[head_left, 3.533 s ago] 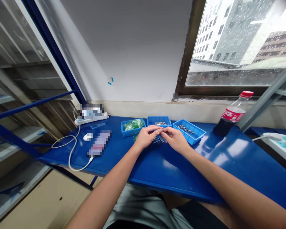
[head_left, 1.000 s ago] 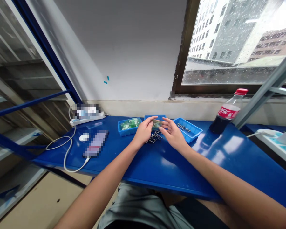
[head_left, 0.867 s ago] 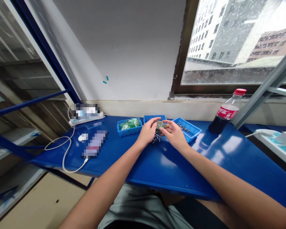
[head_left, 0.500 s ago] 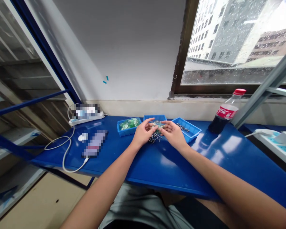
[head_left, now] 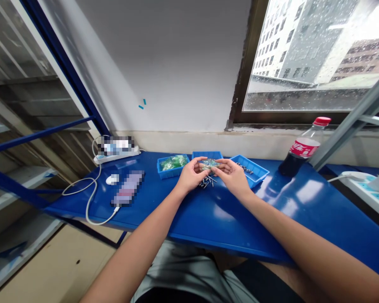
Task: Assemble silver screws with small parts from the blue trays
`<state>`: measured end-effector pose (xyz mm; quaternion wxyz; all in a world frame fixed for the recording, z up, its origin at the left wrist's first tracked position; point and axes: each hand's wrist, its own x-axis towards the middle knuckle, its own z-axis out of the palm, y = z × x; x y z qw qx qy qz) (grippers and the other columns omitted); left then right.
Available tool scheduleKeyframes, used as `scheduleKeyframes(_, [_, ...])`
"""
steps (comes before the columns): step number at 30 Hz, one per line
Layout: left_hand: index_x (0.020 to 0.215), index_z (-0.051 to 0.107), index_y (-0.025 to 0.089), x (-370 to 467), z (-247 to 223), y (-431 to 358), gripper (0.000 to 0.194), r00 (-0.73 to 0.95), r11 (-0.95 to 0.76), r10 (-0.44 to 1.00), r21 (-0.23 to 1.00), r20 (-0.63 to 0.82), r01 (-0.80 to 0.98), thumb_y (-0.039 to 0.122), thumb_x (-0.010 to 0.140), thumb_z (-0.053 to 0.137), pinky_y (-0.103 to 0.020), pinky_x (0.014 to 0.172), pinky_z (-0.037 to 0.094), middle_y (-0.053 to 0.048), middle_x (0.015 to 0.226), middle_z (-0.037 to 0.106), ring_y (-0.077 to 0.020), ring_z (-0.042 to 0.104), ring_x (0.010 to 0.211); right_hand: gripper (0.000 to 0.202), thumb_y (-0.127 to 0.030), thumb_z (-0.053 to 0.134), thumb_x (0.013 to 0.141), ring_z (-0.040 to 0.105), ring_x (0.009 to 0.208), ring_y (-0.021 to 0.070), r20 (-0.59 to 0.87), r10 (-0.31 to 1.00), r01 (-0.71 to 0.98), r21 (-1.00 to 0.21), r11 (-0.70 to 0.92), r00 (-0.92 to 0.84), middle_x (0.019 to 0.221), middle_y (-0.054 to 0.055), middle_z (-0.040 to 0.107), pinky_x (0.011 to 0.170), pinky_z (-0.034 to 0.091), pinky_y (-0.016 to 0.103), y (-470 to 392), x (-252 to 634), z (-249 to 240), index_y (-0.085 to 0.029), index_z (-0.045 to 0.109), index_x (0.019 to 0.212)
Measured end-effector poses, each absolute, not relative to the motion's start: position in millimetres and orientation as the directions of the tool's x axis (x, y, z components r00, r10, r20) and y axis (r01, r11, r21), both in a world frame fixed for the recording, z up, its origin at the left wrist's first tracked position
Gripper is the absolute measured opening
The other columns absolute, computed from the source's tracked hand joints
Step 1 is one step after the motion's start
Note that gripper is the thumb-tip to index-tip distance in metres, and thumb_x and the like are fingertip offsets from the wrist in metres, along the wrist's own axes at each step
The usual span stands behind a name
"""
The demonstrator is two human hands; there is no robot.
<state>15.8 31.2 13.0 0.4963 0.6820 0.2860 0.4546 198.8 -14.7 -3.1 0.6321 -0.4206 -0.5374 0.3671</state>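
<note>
A small, shiny, see-through plastic bag with a greenish tint is pinched between both my hands above the table. My left hand grips its left side with thumb and fingers, and my right hand grips its right side. What lies inside the bag is too small to make out. Just under my hands is a loose pile of thin metal pieces with dark ends, like screws, partly hidden by my left hand. Behind my hands stands a blue bin, its inside mostly covered from view.
At left, a blue bin holds green-printed clear packets. Another blue bin at right holds several small dark metal parts. A cola bottle stands near the window. A phone on a white cable lies left, near a power strip.
The view has shifted slightly, so the scene sits a little further right. My hands keep hold of the plastic bag, which looks flatter between my fingers.
</note>
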Motion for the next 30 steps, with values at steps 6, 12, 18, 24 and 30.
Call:
scheduleKeyframes(6, [0.134, 0.063, 0.015, 13.5, 15.4, 30.2, 0.056, 0.427, -0.345, 0.847, 0.939, 0.316, -0.01, 0.027, 0.083, 0.082, -0.034, 0.084, 0.062, -0.008, 0.094, 0.076, -0.0211, 0.076, 0.087, 0.048, -0.047, 0.087, 0.079, 0.077, 0.096, 0.0253, 0.401, 0.901, 0.01, -0.914, 0.405, 0.167, 0.1, 0.009, 0.078, 0.093, 0.064, 0.043, -16.3, 196.5, -3.1, -0.021, 0.067, 0.114])
scheduleKeyframes(12, [0.138, 0.061, 0.015, 12.7, 16.9, 29.7, 0.062, 0.429, -0.287, 0.863, 0.958, 0.268, -0.022, 0.031, 0.083, 0.084, -0.036, 0.086, 0.062, -0.01, 0.098, 0.078, -0.0219, 0.077, 0.088, 0.048, -0.045, 0.087, 0.08, 0.076, 0.088, 0.0237, 0.365, 0.919, -0.021, -0.928, 0.372, 0.149, 0.094, 0.007, 0.077, 0.079, 0.065, 0.039, -15.0, 200.4, -1.0, -0.019, 0.067, 0.115])
scheduleKeyframes(18, [0.128, 0.065, 0.013, 12.0, 14.7, 33.7, 0.059, 0.424, -0.269, 0.861, 0.959, 0.283, -0.093, 0.032, 0.077, 0.089, -0.04, 0.094, 0.061, -0.015, 0.109, 0.079, -0.0237, 0.078, 0.097, 0.051, -0.045, 0.087, 0.079, 0.075, 0.084, 0.0232, 0.351, 0.926, -0.034, -0.933, 0.359, 0.142, 0.099, 0.009, 0.078, 0.071, 0.065, 0.036, -16.4, 199.0, 0.8, -0.019, 0.065, 0.116])
scheduleKeyframes(24, [0.134, 0.062, 0.013, 11.5, 14.6, 33.2, 0.06, 0.397, -0.321, 0.862, 0.945, 0.317, -0.058, 0.031, 0.081, 0.086, -0.041, 0.092, 0.063, -0.015, 0.109, 0.078, -0.0242, 0.077, 0.097, 0.051, -0.047, 0.088, 0.077, 0.074, 0.078, 0.0214, 0.361, 0.92, -0.022, -0.93, 0.368, 0.152, 0.095, 0.007, 0.077, 0.07, 0.064, 0.037, -16.3, 198.5, 1.7, -0.019, 0.066, 0.114])
scheduleKeyframes(30, [0.113, 0.076, 0.019, 12.6, 22.7, 18.2, 0.028, 0.379, -0.66, 0.739, 0.71, 0.557, 0.244, 0.036, 0.091, 0.075, -0.039, 0.09, 0.063, -0.013, 0.12, 0.073, -0.0244, 0.073, 0.102, 0.045, -0.05, 0.085, 0.079, 0.075, 0.082, 0.0241, 0.379, 0.888, 0.069, -0.925, 0.375, 0.261, 0.093, 0.008, 0.076, 0.068, 0.065, 0.036, -15.6, 201.4, -1.1, -0.02, 0.066, 0.107])
